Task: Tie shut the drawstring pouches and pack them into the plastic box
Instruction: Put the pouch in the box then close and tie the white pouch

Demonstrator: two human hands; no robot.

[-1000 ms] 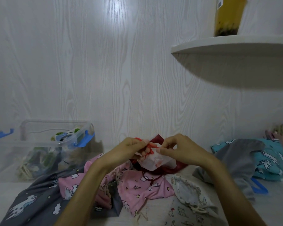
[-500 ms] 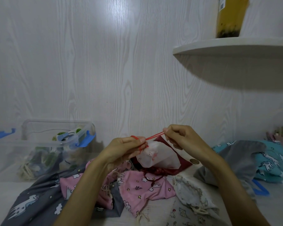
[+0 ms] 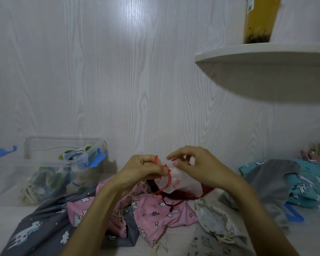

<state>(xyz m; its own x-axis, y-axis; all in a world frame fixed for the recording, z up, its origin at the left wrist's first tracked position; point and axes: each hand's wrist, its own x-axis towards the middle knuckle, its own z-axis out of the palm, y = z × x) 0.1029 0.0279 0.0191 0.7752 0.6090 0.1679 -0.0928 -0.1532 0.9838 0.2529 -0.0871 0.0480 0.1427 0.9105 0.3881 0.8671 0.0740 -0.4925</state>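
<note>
Fingers of the left hand (image 3: 142, 169) pinch the red drawstring (image 3: 167, 179) of a white pouch (image 3: 181, 183), the right hand (image 3: 194, 166) pinches its top, and the yellow bottle's (image 3: 260, 19) label is unreadable.

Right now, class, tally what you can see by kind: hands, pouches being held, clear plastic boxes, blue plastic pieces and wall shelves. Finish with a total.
Hands: 2, left hand and right hand
Held pouches: 1, the white pouch
Clear plastic box: 1
Blue plastic pieces: 3
Wall shelf: 1
Total: 8
</note>
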